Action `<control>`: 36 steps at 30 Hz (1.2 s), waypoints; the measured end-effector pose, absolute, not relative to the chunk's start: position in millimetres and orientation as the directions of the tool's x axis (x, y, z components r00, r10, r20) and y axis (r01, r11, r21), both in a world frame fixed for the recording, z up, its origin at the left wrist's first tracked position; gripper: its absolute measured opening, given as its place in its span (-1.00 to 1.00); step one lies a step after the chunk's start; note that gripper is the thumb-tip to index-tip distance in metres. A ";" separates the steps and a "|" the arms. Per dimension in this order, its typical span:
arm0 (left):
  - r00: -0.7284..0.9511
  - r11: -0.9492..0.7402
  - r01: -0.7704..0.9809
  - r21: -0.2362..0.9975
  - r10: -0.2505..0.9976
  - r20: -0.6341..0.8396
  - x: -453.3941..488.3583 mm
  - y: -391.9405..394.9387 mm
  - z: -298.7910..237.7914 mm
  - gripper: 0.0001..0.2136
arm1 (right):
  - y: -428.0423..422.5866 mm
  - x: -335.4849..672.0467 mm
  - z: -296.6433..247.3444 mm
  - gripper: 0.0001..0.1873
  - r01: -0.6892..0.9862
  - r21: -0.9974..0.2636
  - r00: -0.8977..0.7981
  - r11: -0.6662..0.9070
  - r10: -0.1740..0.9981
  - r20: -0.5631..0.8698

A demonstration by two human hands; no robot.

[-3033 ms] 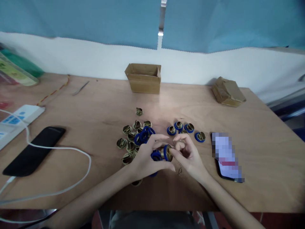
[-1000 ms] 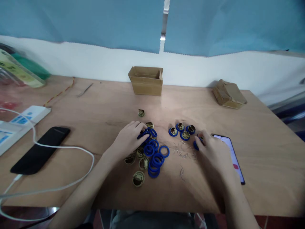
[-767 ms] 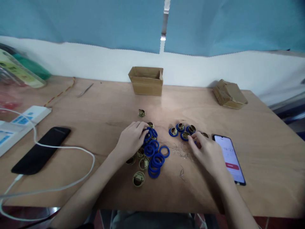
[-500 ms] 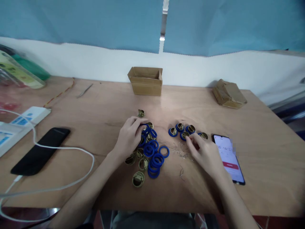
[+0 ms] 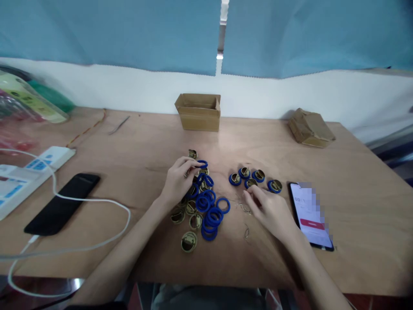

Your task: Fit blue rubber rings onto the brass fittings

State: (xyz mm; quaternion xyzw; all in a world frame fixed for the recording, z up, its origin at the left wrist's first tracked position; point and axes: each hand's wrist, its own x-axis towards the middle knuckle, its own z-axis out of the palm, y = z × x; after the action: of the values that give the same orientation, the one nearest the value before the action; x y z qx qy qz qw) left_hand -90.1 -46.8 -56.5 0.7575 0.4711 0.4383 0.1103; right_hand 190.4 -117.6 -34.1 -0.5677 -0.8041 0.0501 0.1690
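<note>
My left hand (image 5: 181, 181) pinches a blue ring (image 5: 202, 164) between thumb and fingertips, above a mixed pile. In that pile lie more blue rings (image 5: 213, 216) and round brass-coloured button-like pieces with dark faces (image 5: 189, 242). To the right, my right hand (image 5: 267, 209) has thumb and index finger drawn together just over some thin curled wire-like bits (image 5: 245, 209); whatever it may hold is too small to make out. Beyond its fingers sits a small group of brass pieces set in blue rings (image 5: 244, 172), with one apart on the right (image 5: 274, 186).
An open cardboard box (image 5: 200, 119) stands at the back, a crumpled cardboard box (image 5: 311, 128) at back right. A lit phone (image 5: 310, 215) lies by my right forearm. On the left are a black phone (image 5: 63, 204), white cable, power strip (image 5: 35, 181) and tweezers (image 5: 119, 125).
My right hand has drawn slightly left and towards me, leaving the right-hand brass piece in full view. My left hand has lifted a blue ring off the pile. The view has shifted a little.
</note>
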 end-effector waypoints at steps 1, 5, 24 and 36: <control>0.191 -0.540 0.614 0.575 0.809 0.556 -89.9 -45.2 -60.4 -0.86 | -117.7 190.3 -34.1 -0.65 0.895 -0.265 -0.307 0.359 0.926 0.219; 0.239 -0.539 0.615 0.575 0.823 0.515 -91.8 -39.5 -70.2 -0.90 | -117.8 190.1 -34.3 -0.64 0.888 -0.261 -0.328 0.378 0.920 0.214; 0.403 -0.516 0.776 0.363 0.848 0.346 -86.6 -25.6 -63.5 -0.78 | -118.8 184.9 -41.8 -0.64 0.861 -0.199 -0.435 0.468 0.880 0.189; 0.361 -0.473 0.792 0.387 0.873 0.327 -84.9 -28.4 -59.3 -0.96 | -119.2 185.9 -43.0 -0.64 0.857 -0.209 -0.434 0.472 0.878 0.202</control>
State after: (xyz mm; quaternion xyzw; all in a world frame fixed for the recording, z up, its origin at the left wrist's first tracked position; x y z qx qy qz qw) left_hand -84.9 -28.4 -59.3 0.8210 0.5069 0.2496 0.0816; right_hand 185.9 -119.2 -43.0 -0.5126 -0.8460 0.0374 0.1419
